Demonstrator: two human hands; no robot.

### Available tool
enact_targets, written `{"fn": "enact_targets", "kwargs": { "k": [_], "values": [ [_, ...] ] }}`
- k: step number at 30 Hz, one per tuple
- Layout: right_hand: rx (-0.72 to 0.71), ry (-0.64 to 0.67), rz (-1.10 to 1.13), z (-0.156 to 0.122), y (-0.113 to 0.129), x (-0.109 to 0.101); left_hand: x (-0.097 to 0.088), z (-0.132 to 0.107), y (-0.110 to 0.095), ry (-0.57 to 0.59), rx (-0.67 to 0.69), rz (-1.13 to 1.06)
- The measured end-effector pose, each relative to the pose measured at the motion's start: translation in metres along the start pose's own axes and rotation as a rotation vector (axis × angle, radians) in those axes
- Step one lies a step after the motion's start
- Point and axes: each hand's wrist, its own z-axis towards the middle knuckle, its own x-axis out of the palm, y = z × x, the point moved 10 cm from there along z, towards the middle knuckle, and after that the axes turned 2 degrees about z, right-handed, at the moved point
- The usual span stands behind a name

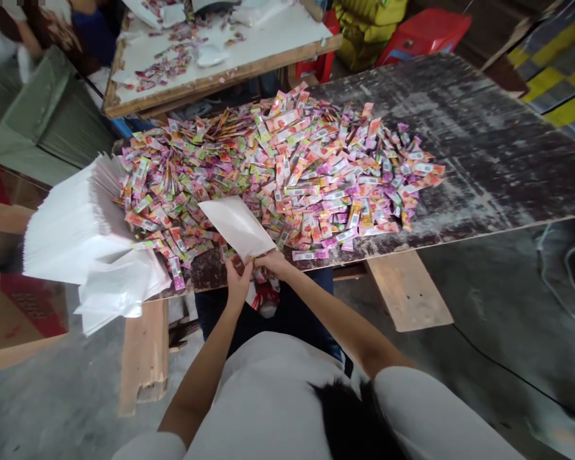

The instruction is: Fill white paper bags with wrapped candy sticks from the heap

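The left hand [238,279] and right hand [273,262] pinched the near end of a white bag [239,226] — which lay in front of the colourful sachets [311,169] heaped on the dark table [464,140].

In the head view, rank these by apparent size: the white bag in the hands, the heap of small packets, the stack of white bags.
1. Packet heap
2. White bag stack
3. Held white bag, clearly smallest

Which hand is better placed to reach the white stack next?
Likely the left hand: the white stack lies on that side, and the right hand is farther away. Both hands are at the near end of the white bag, so the left may need freeing first.
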Motion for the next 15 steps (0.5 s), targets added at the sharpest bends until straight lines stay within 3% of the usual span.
{"fn": "enact_targets", "kwargs": {
  "k": [6, 12, 15],
  "values": [
    [0.029, 0.084, -0.019, 0.000, -0.008, 0.010, 0.004, 0.012, 0.033, -0.024, -0.212, -0.081],
    [-0.005, 0.154, 0.126, 0.005, -0.024, 0.016, 0.029, 0.006, 0.062, 0.166, -0.561, -0.263],
    [-0.032, 0.170, 0.161, 0.009, -0.025, 0.012, 0.028, 0.008, 0.059, 0.171, -0.568, -0.240]
  ]
}}
